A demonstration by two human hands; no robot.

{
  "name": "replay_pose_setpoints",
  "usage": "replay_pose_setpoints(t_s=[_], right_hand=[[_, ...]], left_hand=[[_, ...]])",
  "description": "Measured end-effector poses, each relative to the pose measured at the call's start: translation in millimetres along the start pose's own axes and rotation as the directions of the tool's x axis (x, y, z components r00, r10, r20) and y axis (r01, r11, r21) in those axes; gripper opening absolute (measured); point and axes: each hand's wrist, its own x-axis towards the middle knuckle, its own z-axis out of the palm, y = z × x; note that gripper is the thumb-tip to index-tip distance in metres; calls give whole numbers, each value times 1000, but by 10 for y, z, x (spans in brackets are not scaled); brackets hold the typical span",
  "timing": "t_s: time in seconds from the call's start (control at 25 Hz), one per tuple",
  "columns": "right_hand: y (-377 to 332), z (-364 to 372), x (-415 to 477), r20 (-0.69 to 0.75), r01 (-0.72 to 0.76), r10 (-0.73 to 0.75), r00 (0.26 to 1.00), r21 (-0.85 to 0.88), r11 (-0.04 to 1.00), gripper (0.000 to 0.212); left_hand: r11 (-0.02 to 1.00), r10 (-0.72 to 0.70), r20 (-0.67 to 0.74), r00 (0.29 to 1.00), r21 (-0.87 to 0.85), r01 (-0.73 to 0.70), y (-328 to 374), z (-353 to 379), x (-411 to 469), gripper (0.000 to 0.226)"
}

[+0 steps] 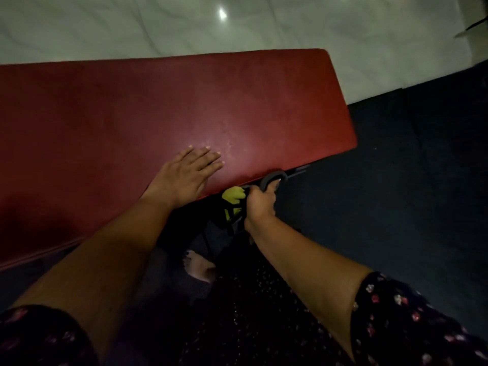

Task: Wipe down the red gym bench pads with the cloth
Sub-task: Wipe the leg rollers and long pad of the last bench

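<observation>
The red bench pad (158, 107) stretches from the left edge to the centre right, seen from above. My left hand (184, 175) lies flat on its near edge with straight fingers. Just below that edge, my right hand (260, 202) is curled round a black curved handle (274, 177) of the bench frame. A yellow cloth (232, 196) shows beside my right hand under the pad's edge; whether the hand also holds it is unclear.
White glossy floor (237, 25) lies beyond the pad. Dark floor matting (409, 167) covers the right side. My bare foot (198, 268) stands on the dark floor below the bench, with my patterned clothing at the bottom.
</observation>
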Motion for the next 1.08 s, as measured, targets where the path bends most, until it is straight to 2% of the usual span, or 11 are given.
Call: replay_pose_setpoints(t_s=[0.12,0.24,0.32,0.4,0.56,0.68,0.72,0.8,0.88,0.96,1.08], right_hand=[[-64,410,-604,85,-28,12,996,190,981,79],[113,760,-837,209,-48,-14,978,289,956,92],[85,656,-667,173,-33,-28,985,342,939,105],[101,550,-374,116,-38,-8,993,384,922,104],[138,803,-544,105,-82,53,993,297,951,104],[269,1321,-1399,297,-55,-2,955,184,981,92],[285,1420,-1688,377,-79,-1,926,196,977,87],[334,1490,-1787,431,-139,2,902,286,948,83],[335,1338,-1546,325,-61,-49,945,321,945,79],[270,1109,-1228,179,-14,-50,983,338,941,88],[186,1104,-1061,155,-85,39,987,303,949,98]], left_hand=[[998,-61,-25,998,-32,60,-168,-73,-252,51],[996,-79,-24,997,-31,79,-350,-133,-548,52],[995,-100,-23,995,-23,100,-456,-163,-730,51],[990,-138,-37,990,-31,137,-555,-186,-924,50],[979,-200,-85,976,-55,196,-590,-176,-1254,50],[968,-248,-70,966,-61,244,-508,-192,-1262,51],[968,-248,-57,967,-65,244,-515,-204,-1264,51],[973,-223,-42,974,-68,220,-606,-230,-1320,50],[976,-211,-40,977,-61,208,-750,-249,-1484,50],[975,-222,-71,973,-35,220,-905,-271,-1724,50],[958,-287,-66,956,2,288,-1052,-306,-2001,56]])
